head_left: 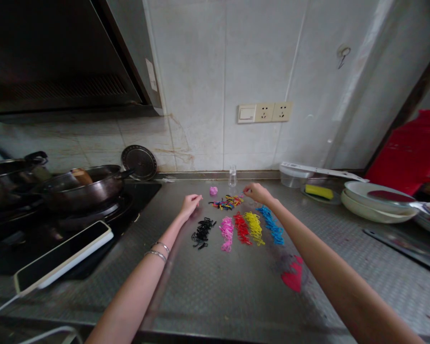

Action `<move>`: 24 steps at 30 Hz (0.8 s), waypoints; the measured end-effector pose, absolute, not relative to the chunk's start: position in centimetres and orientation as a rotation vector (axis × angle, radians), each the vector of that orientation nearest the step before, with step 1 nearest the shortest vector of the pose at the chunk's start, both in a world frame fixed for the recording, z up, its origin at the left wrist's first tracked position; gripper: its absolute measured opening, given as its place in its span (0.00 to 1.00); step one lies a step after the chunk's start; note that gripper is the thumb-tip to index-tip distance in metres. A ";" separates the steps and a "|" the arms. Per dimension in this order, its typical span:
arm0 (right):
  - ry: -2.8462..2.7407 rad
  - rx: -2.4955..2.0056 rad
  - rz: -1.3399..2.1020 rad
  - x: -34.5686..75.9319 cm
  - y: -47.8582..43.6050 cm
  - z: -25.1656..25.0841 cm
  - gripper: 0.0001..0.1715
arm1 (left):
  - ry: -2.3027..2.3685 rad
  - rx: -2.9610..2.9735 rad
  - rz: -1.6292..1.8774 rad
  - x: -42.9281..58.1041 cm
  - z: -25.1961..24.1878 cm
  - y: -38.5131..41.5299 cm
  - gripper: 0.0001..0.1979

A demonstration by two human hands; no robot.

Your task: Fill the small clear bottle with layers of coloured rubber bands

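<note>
My left hand (190,206) rests on the steel counter with its fingers pressed together; whether anything is in them is too small to make out. My right hand (258,194) is pinched at the right end of a mixed-colour pile of small rubber bands (227,202), and what its fingertips hold is unclear. Nearer to me lie sorted piles: black rubber bands (202,233), pink rubber bands (227,234), red rubber bands (241,228), yellow rubber bands (254,228) and blue rubber bands (271,224). A pink bundle (213,191) and a small clear cup (232,176) are behind the mixed pile.
On the left, a pan (89,191) sits on the stove, with a phone (62,255) at its front corner. To the right are a yellow sponge (318,192), stacked bowls (376,205) and a knife (404,248). A red heart-shaped patch (293,276) marks the counter.
</note>
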State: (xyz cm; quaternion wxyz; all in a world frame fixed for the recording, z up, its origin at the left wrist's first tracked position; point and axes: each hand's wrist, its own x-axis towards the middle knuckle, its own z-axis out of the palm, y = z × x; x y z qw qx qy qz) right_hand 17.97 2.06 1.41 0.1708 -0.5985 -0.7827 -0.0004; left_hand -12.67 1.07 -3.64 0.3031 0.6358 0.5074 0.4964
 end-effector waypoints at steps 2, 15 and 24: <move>-2.211 -1.633 0.018 18.8 1.9 1.7 0.14 | 1.347 1.685 1.316 -12.6 -3.7 1.1 0.19; -2.182 -1.882 0.907 25.9 -0.3 2.4 0.15 | 1.369 1.725 1.254 -12.3 -3.3 1.0 0.18; -2.115 -1.860 0.878 26.7 -0.7 4.8 0.21 | 1.407 1.663 1.185 -11.9 -3.0 1.3 0.13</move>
